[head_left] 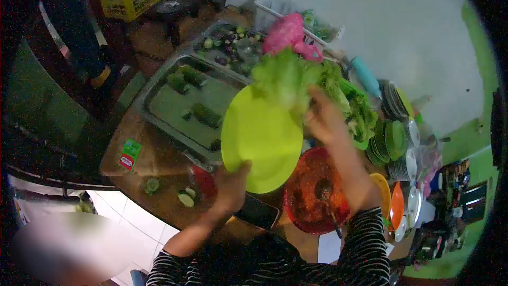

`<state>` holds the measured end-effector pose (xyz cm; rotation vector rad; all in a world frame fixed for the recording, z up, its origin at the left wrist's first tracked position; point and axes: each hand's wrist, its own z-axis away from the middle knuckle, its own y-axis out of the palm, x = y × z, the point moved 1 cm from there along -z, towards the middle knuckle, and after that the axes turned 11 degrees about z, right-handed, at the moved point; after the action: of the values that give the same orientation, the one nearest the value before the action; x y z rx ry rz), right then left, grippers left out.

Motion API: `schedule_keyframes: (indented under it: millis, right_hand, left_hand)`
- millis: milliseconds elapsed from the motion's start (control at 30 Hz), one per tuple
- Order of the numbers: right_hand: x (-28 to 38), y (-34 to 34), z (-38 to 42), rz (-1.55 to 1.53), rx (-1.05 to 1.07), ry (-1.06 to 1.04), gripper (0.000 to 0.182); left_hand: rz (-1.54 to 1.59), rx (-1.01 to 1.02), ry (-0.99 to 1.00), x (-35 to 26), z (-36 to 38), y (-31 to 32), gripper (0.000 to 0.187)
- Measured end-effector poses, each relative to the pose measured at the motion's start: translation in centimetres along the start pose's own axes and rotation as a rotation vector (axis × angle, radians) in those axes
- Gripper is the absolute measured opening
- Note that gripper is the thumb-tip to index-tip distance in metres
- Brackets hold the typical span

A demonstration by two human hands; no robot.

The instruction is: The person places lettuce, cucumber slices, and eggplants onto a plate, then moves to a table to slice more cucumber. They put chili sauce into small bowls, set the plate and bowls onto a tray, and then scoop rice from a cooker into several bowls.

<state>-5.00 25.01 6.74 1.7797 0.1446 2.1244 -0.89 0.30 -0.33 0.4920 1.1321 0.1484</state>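
Note:
My left hand (233,185) is closed on the lower left rim of a bright yellow-green plate (262,140), thumb on its face. The plate is tilted and bare. My right hand (325,119) pinches the base of a blurred leaf of lettuce (283,77) above the plate's upper edge. More leafy greens (360,111) lie just right of that hand. Below my right forearm sits a red basin (315,196) of red sauce with a spoon in it. Behind the plate, a metal tray (169,122) holds several pieces of cucumber (205,115).
A second tray (233,45) holds small vegetables. Beside it are a pink bag (286,34) and a white basket (264,8). Stacked plates (391,140) stand at right. Cut cucumber (186,197) and a green-red packet (129,153) lie at the table's left.

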Motion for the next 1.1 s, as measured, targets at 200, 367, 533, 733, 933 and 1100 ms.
schedule_keyframes:
  millis: [200, 367, 533, 733, 933, 1100]
  right_hand:
    - [-6.3, 5.1, 1.6, -0.104, -0.353, 0.073, 0.012]
    - [-4.9, 6.0, 2.8, 0.123, -0.306, 0.039, 0.009]
    - [-4.3, 4.1, 4.5, 0.245, -0.18, 0.068, 0.012]
    - [-2.1, 3.6, 7.5, 0.518, -0.211, 0.086, 0.019]
    - [-1.4, 1.7, 9.5, 1.099, -0.199, 0.02, 0.04]
    - [1.1, 2.3, 11.3, 1.52, -0.469, -0.298, 0.041]
  left_hand:
    - [-0.086, -0.046, 0.074, 1.6, 0.5, -0.6, 0.029]
    - [-0.073, -0.058, 0.02, 2.5, 0.7, 0.1, 0.036]
    - [0.028, -0.009, 0.011, 1.7, 1.8, 0.3, 0.042]
    - [0.053, 0.034, -0.015, 2.0, 1.7, 0.1, 0.041]
    - [-0.139, 0.098, -0.025, 1.8, 2.1, -0.4, 0.039]
    - [-0.131, 0.128, -0.006, 2.2, 2.3, -0.4, 0.037]
